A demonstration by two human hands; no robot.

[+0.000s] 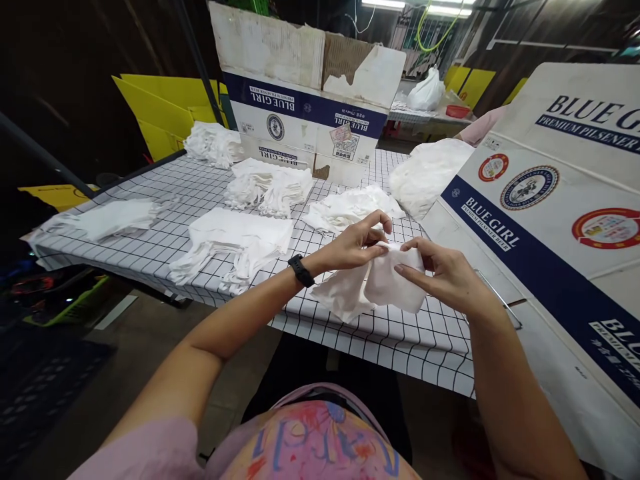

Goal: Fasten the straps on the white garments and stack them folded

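Observation:
A thin white cloth piece (395, 290) hangs from both my hands above the front edge of the table. My left hand (363, 243), below a black wristband, pinches its top edge between thumb and finger. On the other side my right hand (437, 270) grips the same edge, thumb in front and fingers behind. Another white fabric part (343, 293) drapes below my left hand; I cannot tell whether it belongs to the same piece. Just behind my hands lies a loose heap of white cloth pieces (353, 205).
Stacked white cloth pieces (235, 233) lie left on the checked tablecloth (320, 327), with another stack (270, 183) behind. A cardboard panel (305, 127) stands at the back. A large carton (550, 200) borders the right, near a big white pile (430, 173) and another person's sleeve (483, 127).

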